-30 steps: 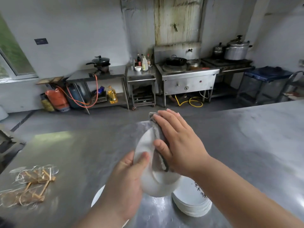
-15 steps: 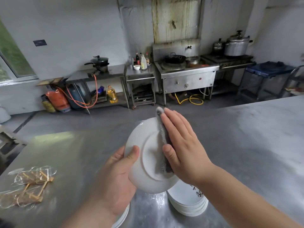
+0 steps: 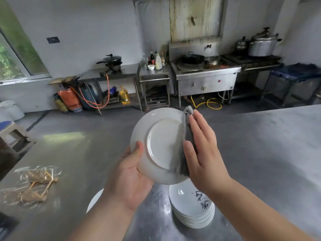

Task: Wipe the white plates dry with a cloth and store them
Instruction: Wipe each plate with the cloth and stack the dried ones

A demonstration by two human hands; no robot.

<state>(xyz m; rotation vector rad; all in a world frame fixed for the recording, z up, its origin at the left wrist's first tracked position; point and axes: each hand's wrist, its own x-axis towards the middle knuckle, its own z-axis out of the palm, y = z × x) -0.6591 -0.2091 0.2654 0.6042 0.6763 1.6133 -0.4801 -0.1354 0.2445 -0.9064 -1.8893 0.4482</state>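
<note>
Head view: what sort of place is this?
Probably a commercial or canteen kitchen: a steel wok range along the wall, a large lidded stockpot beside it, and a long steel worktable.

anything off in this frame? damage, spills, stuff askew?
Nothing damaged. The left hand grips the plate, the right hand presses the cloth on it. Minor: water droplets on the table beside the plate stack, crumpled clear wrappers at far left.
</note>
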